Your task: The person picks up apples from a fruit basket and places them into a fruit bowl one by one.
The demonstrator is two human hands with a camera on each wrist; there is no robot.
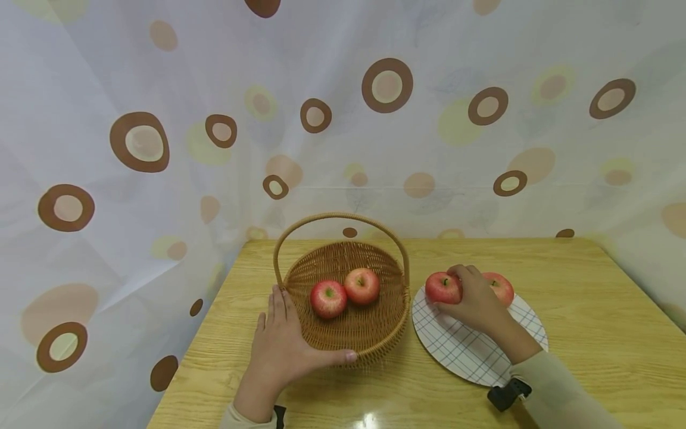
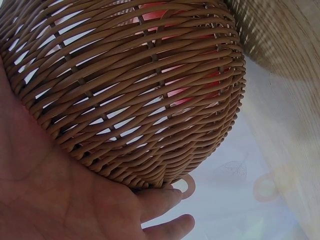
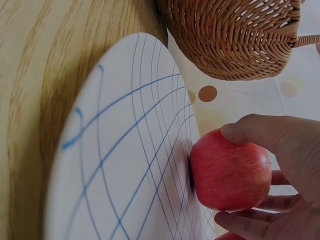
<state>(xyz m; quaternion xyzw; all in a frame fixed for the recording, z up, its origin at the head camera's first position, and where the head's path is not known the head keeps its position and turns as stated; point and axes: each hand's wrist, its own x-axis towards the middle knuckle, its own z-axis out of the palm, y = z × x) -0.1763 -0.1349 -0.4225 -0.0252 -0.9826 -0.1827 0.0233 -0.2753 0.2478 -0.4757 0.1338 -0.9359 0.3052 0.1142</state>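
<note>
A brown wicker basket (image 1: 343, 333) with a tall arched handle holds two red apples, one on the left (image 1: 329, 299) and one on the right (image 1: 361, 286). My left hand (image 1: 281, 351) rests against the basket's near left side, fingers straight along the rim and thumb stretched along the front. In the left wrist view the palm lies on the basket's woven wall (image 2: 130, 95). My right hand (image 1: 479, 301) grips a red apple (image 3: 230, 172) between thumb and fingers, close over the plate (image 1: 455, 351). Another apple (image 1: 499, 289) sits behind that hand, partly hidden.
The white plate has a blue grid pattern and stands right of the basket on a wooden table (image 1: 600, 333). A patterned curtain (image 1: 343, 149) hangs along the table's back and sides. A black strap (image 1: 509, 393) circles the right wrist.
</note>
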